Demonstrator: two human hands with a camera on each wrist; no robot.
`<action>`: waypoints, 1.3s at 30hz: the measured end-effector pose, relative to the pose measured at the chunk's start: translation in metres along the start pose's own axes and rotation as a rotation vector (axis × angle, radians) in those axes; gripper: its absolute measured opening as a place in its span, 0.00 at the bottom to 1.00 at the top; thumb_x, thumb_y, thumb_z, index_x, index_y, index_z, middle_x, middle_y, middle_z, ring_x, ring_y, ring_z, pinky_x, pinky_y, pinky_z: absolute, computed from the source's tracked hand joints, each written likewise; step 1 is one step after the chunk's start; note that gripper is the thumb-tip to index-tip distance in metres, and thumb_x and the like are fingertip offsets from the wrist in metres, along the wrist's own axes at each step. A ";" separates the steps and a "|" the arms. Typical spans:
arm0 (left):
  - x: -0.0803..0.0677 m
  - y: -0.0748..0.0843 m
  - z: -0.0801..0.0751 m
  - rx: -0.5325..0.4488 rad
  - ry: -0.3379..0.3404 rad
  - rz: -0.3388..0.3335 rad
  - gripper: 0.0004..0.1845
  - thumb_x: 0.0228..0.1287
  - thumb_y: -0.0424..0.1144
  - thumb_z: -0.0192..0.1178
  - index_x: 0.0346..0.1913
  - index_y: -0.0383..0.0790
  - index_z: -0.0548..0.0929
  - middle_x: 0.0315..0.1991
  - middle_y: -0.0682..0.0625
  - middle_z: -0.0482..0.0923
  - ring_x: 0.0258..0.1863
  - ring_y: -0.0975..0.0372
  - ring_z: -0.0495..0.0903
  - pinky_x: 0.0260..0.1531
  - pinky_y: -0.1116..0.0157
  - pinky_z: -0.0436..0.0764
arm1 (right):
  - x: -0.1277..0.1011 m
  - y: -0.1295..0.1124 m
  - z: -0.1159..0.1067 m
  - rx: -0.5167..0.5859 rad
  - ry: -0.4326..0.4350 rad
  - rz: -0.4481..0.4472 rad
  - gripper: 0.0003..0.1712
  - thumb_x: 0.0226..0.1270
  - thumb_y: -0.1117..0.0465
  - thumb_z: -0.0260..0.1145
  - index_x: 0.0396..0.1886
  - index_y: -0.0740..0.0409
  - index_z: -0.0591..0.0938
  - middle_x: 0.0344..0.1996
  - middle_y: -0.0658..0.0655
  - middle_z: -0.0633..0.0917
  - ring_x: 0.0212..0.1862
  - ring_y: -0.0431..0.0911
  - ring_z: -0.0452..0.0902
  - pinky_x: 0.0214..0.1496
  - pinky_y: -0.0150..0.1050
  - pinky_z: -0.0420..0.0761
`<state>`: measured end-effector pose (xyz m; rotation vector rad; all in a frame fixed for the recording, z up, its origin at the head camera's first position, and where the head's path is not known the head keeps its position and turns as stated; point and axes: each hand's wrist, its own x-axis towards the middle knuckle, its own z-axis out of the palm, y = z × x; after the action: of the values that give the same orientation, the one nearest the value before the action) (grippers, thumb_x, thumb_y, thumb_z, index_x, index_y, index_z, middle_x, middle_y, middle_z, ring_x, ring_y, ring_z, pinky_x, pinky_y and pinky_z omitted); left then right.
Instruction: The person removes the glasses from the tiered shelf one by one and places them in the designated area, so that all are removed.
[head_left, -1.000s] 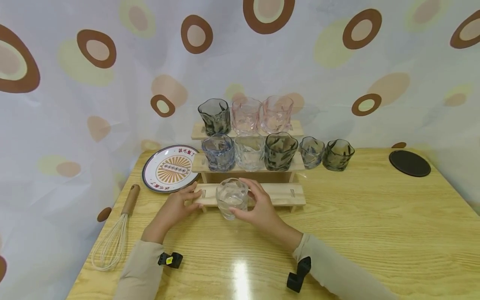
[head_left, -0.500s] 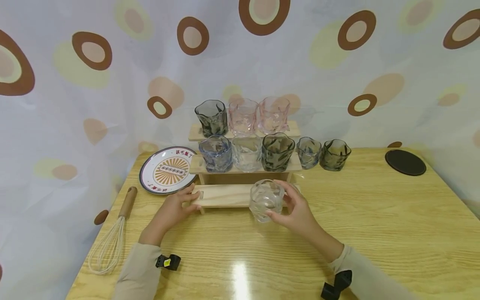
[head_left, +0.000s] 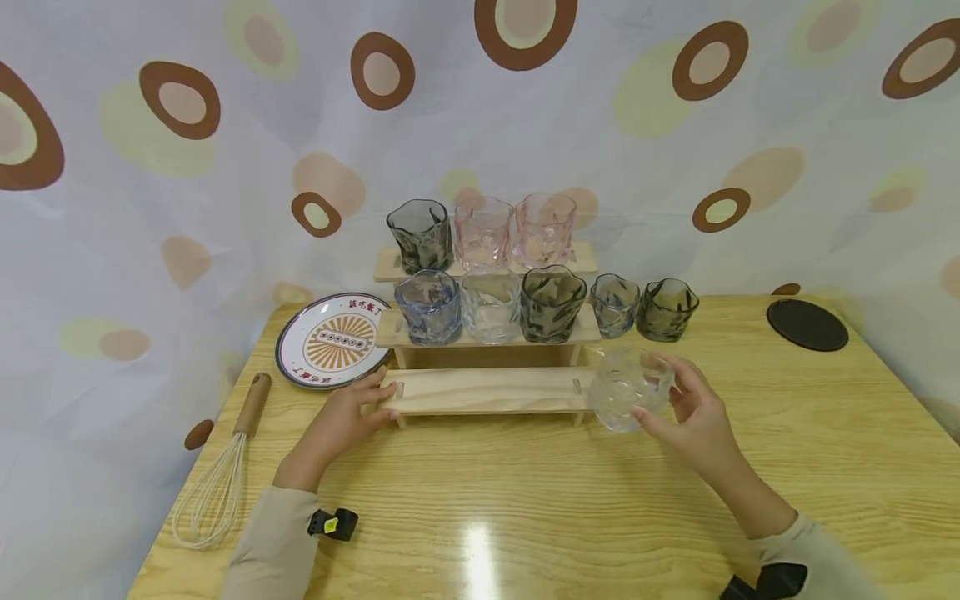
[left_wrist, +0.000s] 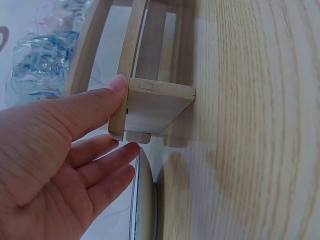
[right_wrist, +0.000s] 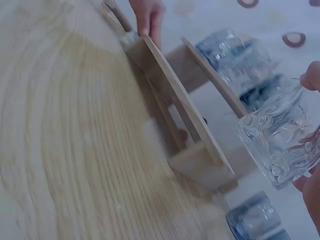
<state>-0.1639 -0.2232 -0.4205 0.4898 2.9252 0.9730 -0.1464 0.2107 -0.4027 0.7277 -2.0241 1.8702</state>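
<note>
My right hand (head_left: 701, 425) grips a clear, wavy-sided glass tumbler (head_left: 622, 392) by its right side, just beyond the right end of a tiered wooden rack (head_left: 487, 392). Seen from the right wrist, the tumbler (right_wrist: 280, 135) is raised above the tabletop and tilted in that view. At the rack's other end, my left hand (head_left: 341, 427) pinches the end of the lowest board. The left wrist view has the thumb on one face of that board (left_wrist: 117, 115) and fingertips at its edge. Blue, clear and dark grey tumblers (head_left: 553, 304) stand along the middle tier.
On the top tier are a dark tumbler (head_left: 422, 237) and two pink ones (head_left: 545, 229). Two smaller tumblers (head_left: 666, 310) stand on the table right of the rack. A patterned plate (head_left: 330, 342), a whisk (head_left: 225, 467) and a black round mat (head_left: 807, 325) lie around.
My right hand has carried the clear tumbler rightward, from over the middle of the lowest board to past its right end. The left hand keeps its hold on the rack.
</note>
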 end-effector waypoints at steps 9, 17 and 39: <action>0.000 0.000 0.001 -0.002 0.002 -0.001 0.25 0.59 0.36 0.65 0.60 0.33 0.75 0.67 0.34 0.60 0.65 0.41 0.61 0.61 0.46 0.66 | 0.002 0.012 -0.048 -0.071 0.160 0.132 0.36 0.56 0.83 0.61 0.65 0.65 0.66 0.55 0.51 0.73 0.56 0.37 0.70 0.54 0.20 0.72; 0.003 0.000 0.004 -0.034 -0.011 -0.005 0.26 0.60 0.38 0.64 0.61 0.34 0.75 0.68 0.35 0.59 0.66 0.42 0.60 0.61 0.47 0.67 | 0.013 0.033 -0.089 -0.277 0.283 0.261 0.32 0.61 0.72 0.65 0.65 0.56 0.67 0.53 0.42 0.70 0.56 0.33 0.66 0.52 0.16 0.69; 0.002 -0.002 0.002 -0.003 0.000 0.002 0.25 0.60 0.38 0.64 0.60 0.33 0.75 0.67 0.35 0.60 0.66 0.42 0.61 0.62 0.47 0.65 | 0.058 0.095 -0.138 -0.405 0.479 0.559 0.17 0.63 0.53 0.65 0.43 0.47 0.65 0.42 0.41 0.62 0.46 0.38 0.53 0.52 0.40 0.59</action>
<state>-0.1661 -0.2229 -0.4228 0.4926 2.9231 0.9776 -0.2629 0.3396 -0.4356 -0.3961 -2.2849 1.5715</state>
